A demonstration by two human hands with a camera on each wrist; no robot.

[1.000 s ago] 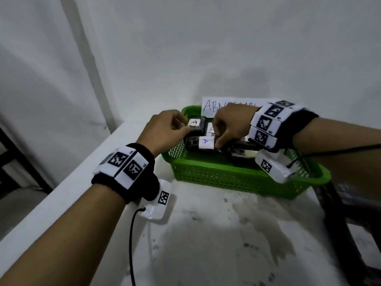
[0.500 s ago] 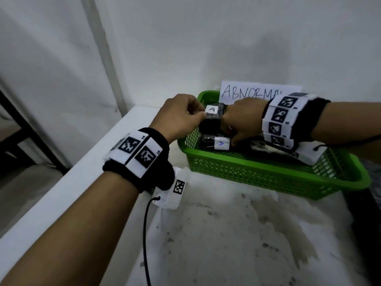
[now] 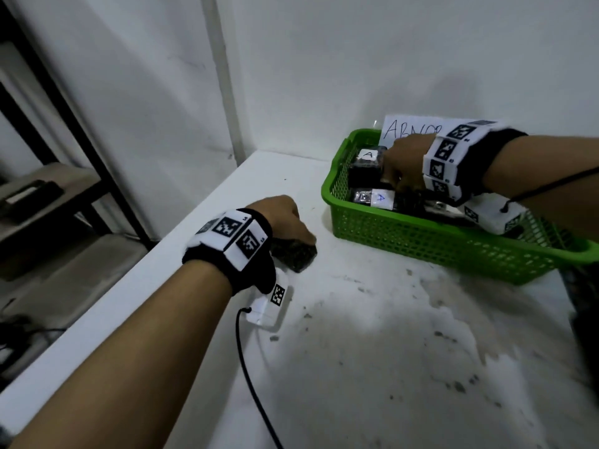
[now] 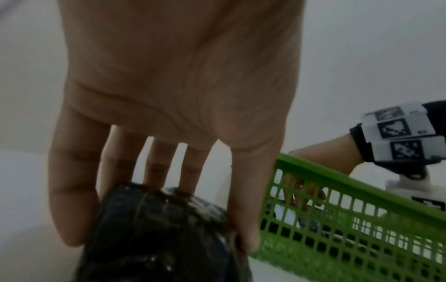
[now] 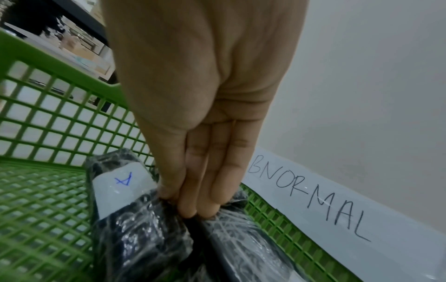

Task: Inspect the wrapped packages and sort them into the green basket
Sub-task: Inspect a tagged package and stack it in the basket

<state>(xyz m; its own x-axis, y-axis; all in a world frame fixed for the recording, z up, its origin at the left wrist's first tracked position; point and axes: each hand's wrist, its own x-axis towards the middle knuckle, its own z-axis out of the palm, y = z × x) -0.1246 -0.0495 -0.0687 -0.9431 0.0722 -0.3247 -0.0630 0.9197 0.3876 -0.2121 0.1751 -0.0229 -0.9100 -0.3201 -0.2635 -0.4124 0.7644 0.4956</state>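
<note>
Fingers of the left hand [image 3: 285, 218] clamped a dark plastic-wrapped package [image 3: 293, 254] resting on the stained white table [image 3: 372, 351], just left of the green mesh plastic basket [image 3: 421, 241]. Inside the basket, the right hand [image 3: 406, 157] pressed straight, closed-together fingers [image 5: 205, 181] onto the wrapped packages with white "A" labels [image 5: 125, 192], before the handwritten paper sign [image 5: 313, 200].

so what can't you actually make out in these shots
- Label on the package under the left hand: hidden by the hand, head view; blurred, left wrist view.
- Sign on the green basket: first letter behind the right hand's fingers.
- Basket's right end: cut off, head view.
</note>
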